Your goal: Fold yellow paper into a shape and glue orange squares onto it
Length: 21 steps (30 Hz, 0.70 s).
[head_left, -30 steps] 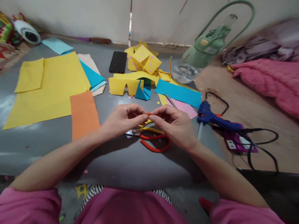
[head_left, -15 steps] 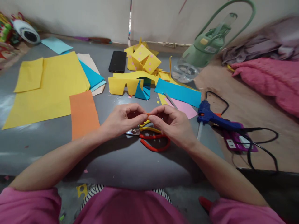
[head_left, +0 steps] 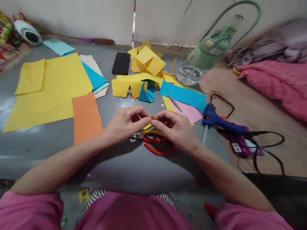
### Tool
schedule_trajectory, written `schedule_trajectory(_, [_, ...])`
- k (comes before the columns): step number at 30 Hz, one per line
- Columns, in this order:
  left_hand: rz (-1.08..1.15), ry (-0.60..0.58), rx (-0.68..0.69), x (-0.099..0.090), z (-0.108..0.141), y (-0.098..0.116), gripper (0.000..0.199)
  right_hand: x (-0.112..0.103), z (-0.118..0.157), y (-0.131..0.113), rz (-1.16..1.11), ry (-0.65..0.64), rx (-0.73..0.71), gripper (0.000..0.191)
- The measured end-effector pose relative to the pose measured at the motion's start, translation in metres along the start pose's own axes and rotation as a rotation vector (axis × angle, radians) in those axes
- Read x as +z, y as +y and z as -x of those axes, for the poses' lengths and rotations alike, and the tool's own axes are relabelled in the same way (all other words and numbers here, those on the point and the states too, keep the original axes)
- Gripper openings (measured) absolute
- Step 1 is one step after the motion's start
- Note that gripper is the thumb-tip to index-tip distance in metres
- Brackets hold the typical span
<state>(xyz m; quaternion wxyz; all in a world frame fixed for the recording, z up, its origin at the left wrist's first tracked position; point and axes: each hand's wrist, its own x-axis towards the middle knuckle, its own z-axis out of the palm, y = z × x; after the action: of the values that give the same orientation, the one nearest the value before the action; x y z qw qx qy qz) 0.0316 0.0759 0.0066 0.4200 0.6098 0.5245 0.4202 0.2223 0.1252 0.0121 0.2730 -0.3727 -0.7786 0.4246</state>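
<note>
The left hand (head_left: pixel 129 123) and right hand (head_left: pixel 176 127) pinch a small orange piece (head_left: pixel 152 118) between their fingertips, above the gray table (head_left: pixel 115 172). Red-handled scissors (head_left: pixel 159 152) lie below the hands. At ten o'clock from the piece lies an orange sheet (head_left: pixel 86 118); at three o'clock, a blue glue gun (head_left: pixel 216 118). Farther, at eleven o'clock, lies a black phone (head_left: pixel 121 64); at one o'clock, a green-topped bottle (head_left: pixel 205 52) stands tilted in view.

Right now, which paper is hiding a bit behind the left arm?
The orange sheet: the arm covers its near end. The big yellow sheet and the blue strip are clear of it.
</note>
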Motion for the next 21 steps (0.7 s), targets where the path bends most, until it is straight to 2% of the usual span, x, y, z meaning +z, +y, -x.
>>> schedule_trajectory(3, [-0.12,0.069,0.083,0.002,0.0017,0.0017,0.017,0.0015,-0.0004,0.0016,0.02,0.02,-0.013,0.028])
schedule_trajectory(6, [-0.15,0.092,0.107,0.0025,0.0021,0.0023,0.017,0.0023,-0.0003,0.0015,0.037,0.038,-0.027,0.026])
schedule_trajectory(11, [-0.044,0.021,0.005,0.0,0.0,-0.0003,0.02,0.002,0.0,0.0,-0.011,-0.015,-0.01,0.021])
schedule_trajectory(16, [0.131,-0.024,-0.095,-0.0011,-0.0028,-0.0017,0.025,0.0025,-0.001,-0.0001,-0.137,-0.053,0.081,0.024])
schedule_trajectory(21, [0.092,-0.003,-0.076,-0.0017,-0.0034,0.001,0.023,-0.0002,-0.0019,0.0002,-0.176,-0.03,0.111,0.023])
